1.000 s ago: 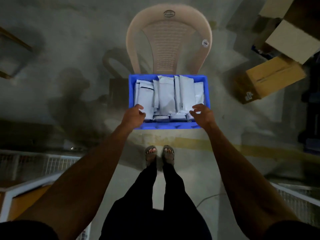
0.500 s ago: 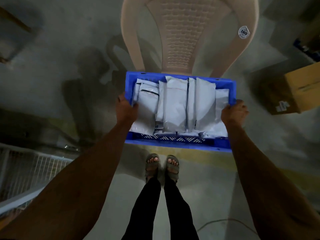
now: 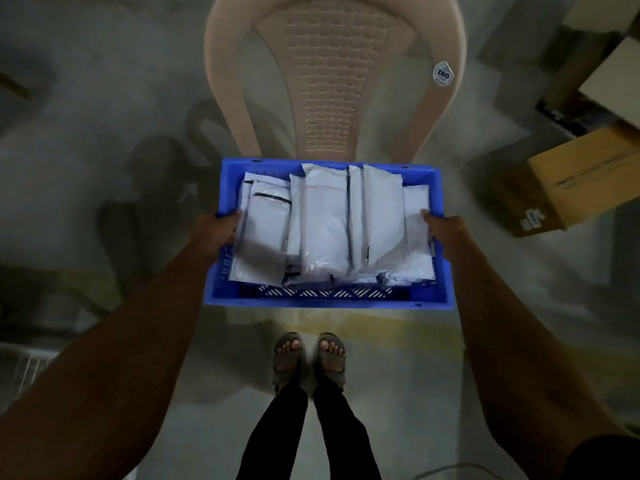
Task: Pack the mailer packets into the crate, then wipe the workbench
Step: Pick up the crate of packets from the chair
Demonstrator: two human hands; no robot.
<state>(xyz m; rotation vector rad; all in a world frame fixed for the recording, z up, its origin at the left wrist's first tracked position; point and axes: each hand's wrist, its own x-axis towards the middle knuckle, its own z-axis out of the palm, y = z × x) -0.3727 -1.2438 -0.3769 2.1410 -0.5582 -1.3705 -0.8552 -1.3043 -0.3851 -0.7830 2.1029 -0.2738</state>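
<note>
Blue crate (image 3: 325, 299) full of upright white mailer packets (image 3: 325, 223)

- Dim overall, cold grey-blue cast; my forearms go near-black toward the bottom corners.
- Brightest patch: white mailer packets (image 3: 325, 220) in the blue crate (image 3: 329, 299), slight sheen on the plastic, no hard glare.
- Soft overlapping shadows of the chair (image 3: 332, 81) spread left over the floor (image 3: 86, 98); light source itself out of view.
- Wide-angle stretch at edges: arms balloon, cardboard box (image 3: 568, 181) on the right leans and smears.
- Corners soft, grainy; centre acceptably sharp.
</note>
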